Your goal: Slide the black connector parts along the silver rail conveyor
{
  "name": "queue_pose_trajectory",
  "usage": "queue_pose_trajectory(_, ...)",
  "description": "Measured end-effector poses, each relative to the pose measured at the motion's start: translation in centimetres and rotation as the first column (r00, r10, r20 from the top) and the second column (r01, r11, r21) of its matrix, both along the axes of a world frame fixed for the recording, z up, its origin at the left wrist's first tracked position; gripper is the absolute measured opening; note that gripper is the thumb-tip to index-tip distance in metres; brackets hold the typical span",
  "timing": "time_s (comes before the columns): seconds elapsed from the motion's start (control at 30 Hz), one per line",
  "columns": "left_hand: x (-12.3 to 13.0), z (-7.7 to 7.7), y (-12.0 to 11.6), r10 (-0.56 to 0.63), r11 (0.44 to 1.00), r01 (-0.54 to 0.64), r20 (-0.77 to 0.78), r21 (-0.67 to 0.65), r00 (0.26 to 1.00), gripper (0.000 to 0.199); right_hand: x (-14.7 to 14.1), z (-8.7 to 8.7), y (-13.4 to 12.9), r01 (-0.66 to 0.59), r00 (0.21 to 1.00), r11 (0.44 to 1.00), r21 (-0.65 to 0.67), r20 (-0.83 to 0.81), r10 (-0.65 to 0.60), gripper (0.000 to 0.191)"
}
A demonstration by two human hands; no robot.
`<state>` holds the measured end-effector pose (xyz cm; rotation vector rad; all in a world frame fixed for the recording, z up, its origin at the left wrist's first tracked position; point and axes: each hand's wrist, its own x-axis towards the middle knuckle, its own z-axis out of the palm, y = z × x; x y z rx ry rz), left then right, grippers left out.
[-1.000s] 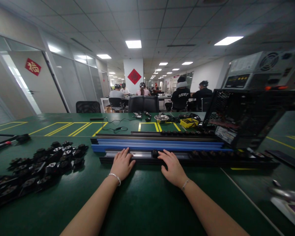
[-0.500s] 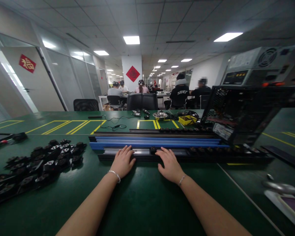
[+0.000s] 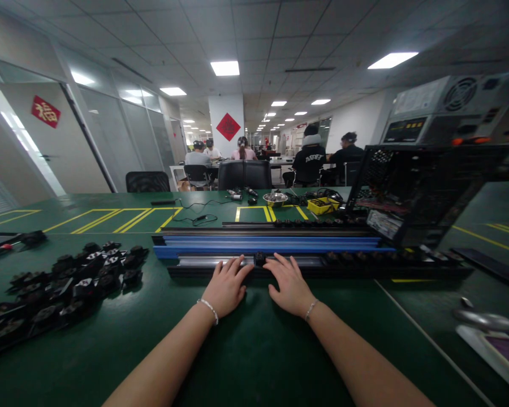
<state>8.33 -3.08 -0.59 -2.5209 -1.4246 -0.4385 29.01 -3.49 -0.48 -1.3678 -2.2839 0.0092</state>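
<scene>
A long black rail [image 3: 214, 272] with a shiny metal channel lies across the green table in front of me. In its channel sits a small black block-like part [image 3: 259, 259], between my two hands. My left hand [image 3: 224, 288] rests on the rail just left of that part, fingers stretched out and apart. On the other side, my right hand [image 3: 292, 285] lies with spread fingers, its fingertips close to or touching the part. Neither hand is closed around anything. Further right, several similar dark parts [image 3: 352, 258] line the same rail.
Behind the rail lie blue rails [image 3: 275, 244]. Many black parts [image 3: 85, 282] are heaped at the left. An open computer case [image 3: 424, 192] stands at the right. A metal bowl [image 3: 275, 198] and a yellow tray [image 3: 322, 206] sit farther back. Several people sit beyond the table.
My left hand has slid right along the rail, closer to the small black part. The part and my right hand have shifted slightly left.
</scene>
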Motion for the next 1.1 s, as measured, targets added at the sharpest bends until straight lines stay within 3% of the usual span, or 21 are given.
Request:
queue_pose_trajectory(0.37, 1.7, -0.8, -0.5, 0.033, 0.999, -0.030, -0.074, 0.044, 0.997, 0.075, -0.3, -0.3, 0.0, -0.004, 0.999, 1.000, -0.019, 0.045, 0.005, 0.056)
queue_pose_trajectory(1.1, 2.3, -0.8, -0.4, 0.089, 0.996, -0.088, -0.043, 0.032, 0.995, 0.076, -0.8, 0.0, -0.2, -0.052, 0.989, 0.997, -0.053, 0.138, 0.059, 0.066)
